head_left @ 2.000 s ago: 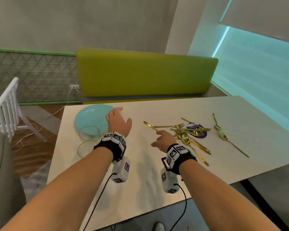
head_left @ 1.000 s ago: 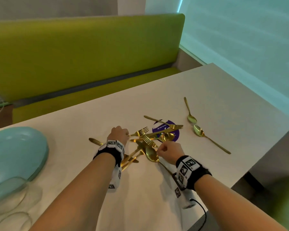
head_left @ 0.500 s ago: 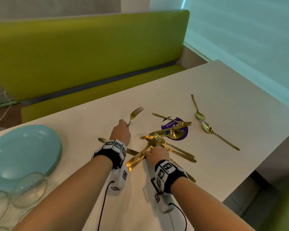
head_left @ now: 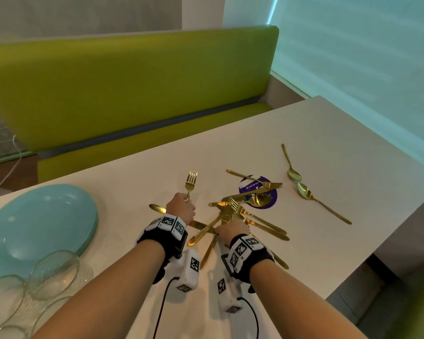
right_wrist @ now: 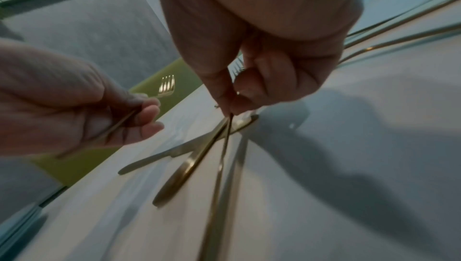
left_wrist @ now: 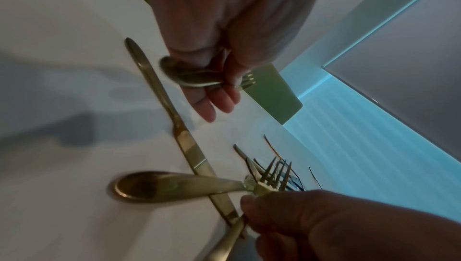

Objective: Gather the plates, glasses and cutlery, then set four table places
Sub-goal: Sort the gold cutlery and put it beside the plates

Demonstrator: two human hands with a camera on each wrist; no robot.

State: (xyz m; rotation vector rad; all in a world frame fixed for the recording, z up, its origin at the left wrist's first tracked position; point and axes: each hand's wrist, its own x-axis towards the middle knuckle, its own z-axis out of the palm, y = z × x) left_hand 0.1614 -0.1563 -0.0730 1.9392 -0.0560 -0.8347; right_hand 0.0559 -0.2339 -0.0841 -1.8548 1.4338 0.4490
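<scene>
A heap of gold cutlery (head_left: 245, 211) lies mid-table, partly over a purple sticker (head_left: 260, 192). My left hand (head_left: 181, 206) grips one gold fork (head_left: 191, 179) by its handle, tines pointing away toward the bench; the left wrist view shows my fingers curled round the handle (left_wrist: 194, 76). My right hand (head_left: 228, 232) pinches the thin handle of another fork (right_wrist: 228, 125) at the near edge of the heap, thumb against finger. A gold knife (left_wrist: 186, 141) lies flat between the hands. Stacked blue plates (head_left: 34, 221) and clear glasses (head_left: 52, 272) stand at the left.
Two gold spoons (head_left: 304, 189) lie apart on the right of the white table (head_left: 328, 148). A green bench (head_left: 132, 89) runs along the far side. The table's right edge drops off near the spoons.
My left hand has lifted one fork out of the heap and holds it to the left. My right hand has shifted left onto the near handles and pinched one.
</scene>
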